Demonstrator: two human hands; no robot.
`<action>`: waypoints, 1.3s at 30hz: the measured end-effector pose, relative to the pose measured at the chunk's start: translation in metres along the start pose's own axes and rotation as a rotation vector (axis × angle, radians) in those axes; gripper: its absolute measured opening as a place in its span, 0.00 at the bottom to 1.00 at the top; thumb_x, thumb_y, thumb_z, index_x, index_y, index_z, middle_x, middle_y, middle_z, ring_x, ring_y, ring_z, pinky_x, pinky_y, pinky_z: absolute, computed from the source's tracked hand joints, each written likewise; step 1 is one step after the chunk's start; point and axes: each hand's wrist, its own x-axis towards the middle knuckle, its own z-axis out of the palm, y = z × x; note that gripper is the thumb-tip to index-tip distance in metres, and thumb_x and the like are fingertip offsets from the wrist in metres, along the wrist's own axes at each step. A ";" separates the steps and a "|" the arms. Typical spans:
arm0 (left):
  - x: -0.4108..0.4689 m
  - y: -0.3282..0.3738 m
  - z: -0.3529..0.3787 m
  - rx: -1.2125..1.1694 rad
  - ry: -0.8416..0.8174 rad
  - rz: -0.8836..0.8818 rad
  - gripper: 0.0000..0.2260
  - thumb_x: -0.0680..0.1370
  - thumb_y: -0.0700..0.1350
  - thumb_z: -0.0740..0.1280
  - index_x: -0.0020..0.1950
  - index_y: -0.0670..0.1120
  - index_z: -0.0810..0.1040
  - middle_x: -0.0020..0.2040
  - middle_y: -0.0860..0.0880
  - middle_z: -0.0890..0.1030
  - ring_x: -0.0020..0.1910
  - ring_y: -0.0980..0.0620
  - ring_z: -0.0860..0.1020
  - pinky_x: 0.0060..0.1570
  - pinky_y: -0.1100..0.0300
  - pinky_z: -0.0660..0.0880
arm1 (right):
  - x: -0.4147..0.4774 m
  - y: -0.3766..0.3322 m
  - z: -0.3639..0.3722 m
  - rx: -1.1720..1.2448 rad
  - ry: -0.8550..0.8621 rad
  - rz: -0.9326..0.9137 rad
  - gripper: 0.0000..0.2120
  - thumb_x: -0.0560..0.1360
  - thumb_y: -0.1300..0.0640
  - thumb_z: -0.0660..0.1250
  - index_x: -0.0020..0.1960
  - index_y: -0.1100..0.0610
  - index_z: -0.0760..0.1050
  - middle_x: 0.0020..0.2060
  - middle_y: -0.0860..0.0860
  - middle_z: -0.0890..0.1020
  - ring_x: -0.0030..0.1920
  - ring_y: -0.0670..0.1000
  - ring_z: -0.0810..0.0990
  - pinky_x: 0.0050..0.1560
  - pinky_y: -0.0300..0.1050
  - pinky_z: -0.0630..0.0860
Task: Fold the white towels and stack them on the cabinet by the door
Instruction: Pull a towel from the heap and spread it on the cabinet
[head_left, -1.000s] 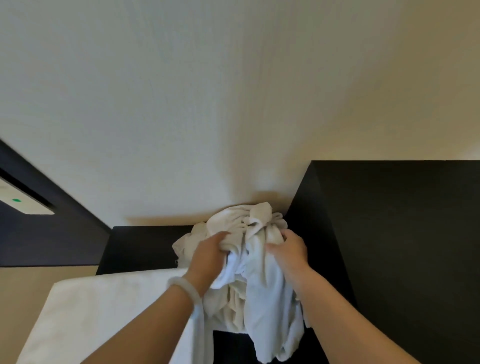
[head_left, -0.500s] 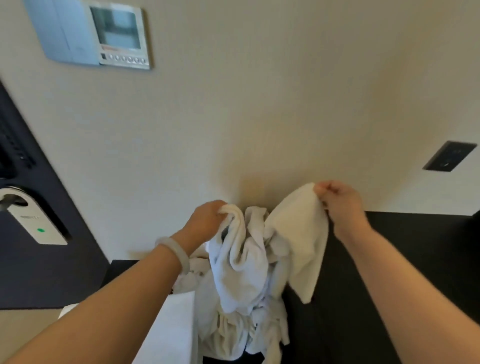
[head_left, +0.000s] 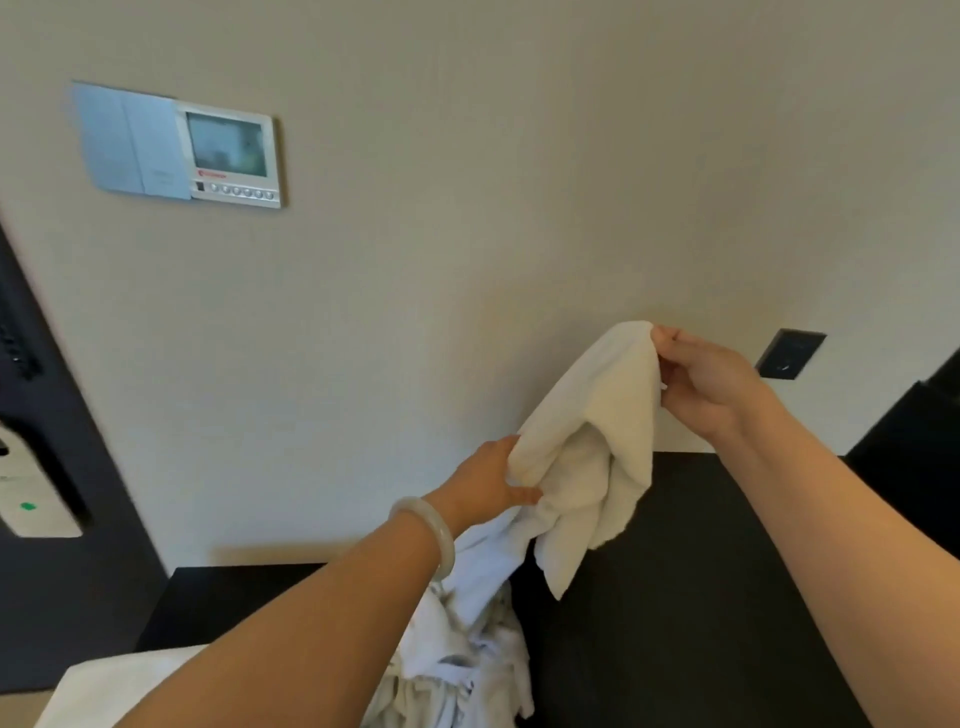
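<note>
A white towel (head_left: 592, 457) hangs in the air in front of the wall, held by both hands. My right hand (head_left: 701, 384) pinches its upper corner. Lower and to the left, my left hand (head_left: 493, 488) grips a bunched part of the same towel. Below them a crumpled pile of white towels (head_left: 467, 654) lies against the side of a black cabinet (head_left: 691, 597), whose dark top spreads under the hanging towel.
A wall control panel (head_left: 208, 156) with a screen is mounted at the upper left. A dark door (head_left: 47, 519) with a lock unit (head_left: 31, 509) stands at the left. A dark wall socket (head_left: 792, 353) sits at the right. A white surface (head_left: 119, 686) lies at the lower left.
My right hand lifted one towel's corner up and right, out of the pile. My left hand let go of the pile and took a lower part of that towel. The view tilted upward.
</note>
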 end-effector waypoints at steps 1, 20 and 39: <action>0.006 0.006 0.001 0.016 0.011 0.001 0.30 0.74 0.55 0.73 0.73 0.47 0.70 0.68 0.46 0.76 0.65 0.48 0.74 0.62 0.59 0.69 | 0.001 -0.010 -0.007 0.024 0.012 -0.021 0.08 0.82 0.59 0.60 0.48 0.56 0.76 0.39 0.49 0.81 0.41 0.48 0.79 0.44 0.47 0.76; 0.138 0.130 0.174 0.247 0.143 -0.162 0.11 0.81 0.49 0.64 0.57 0.43 0.77 0.53 0.47 0.80 0.52 0.48 0.76 0.47 0.59 0.68 | 0.060 0.111 -0.316 -0.961 -0.194 0.306 0.27 0.76 0.50 0.71 0.73 0.53 0.69 0.70 0.51 0.73 0.68 0.53 0.72 0.65 0.48 0.70; 0.128 0.180 0.159 0.302 0.330 0.013 0.10 0.82 0.42 0.61 0.44 0.42 0.78 0.40 0.47 0.79 0.41 0.50 0.75 0.42 0.58 0.67 | 0.118 0.019 -0.417 -0.342 0.277 0.064 0.16 0.73 0.60 0.75 0.58 0.63 0.78 0.50 0.60 0.82 0.47 0.57 0.81 0.45 0.48 0.78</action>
